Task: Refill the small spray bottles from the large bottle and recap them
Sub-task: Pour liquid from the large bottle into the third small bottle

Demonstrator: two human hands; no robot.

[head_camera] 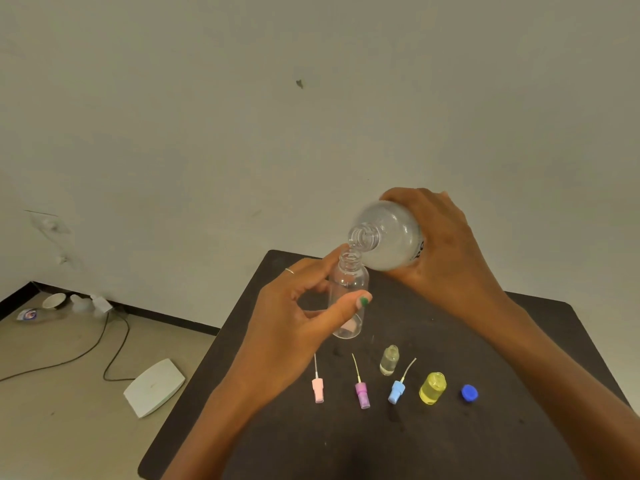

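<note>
Both hands raised, left (294, 317) and right (446, 251) fingers curled, gripping.

A white flat device (154, 387) lies on the beige floor just left of the dark table (540, 334). A black cable (114, 344) loops beyond the device toward the wall, where a white bowl (54, 301) and some litter (27, 315) sit by the baseboard.

A clear small spray bottle (348, 299), uncapped and upright, is held above the desk (519, 341). The large bottle (388, 235), clear and tipped steeply, has its open mouth just over the small one's neck; any stream between them is too faint to confirm. Pink (317, 389), purple (362, 398) and blue (397, 391) spray caps lie in a row beside a yellow-filled bottle (433, 388).
</note>
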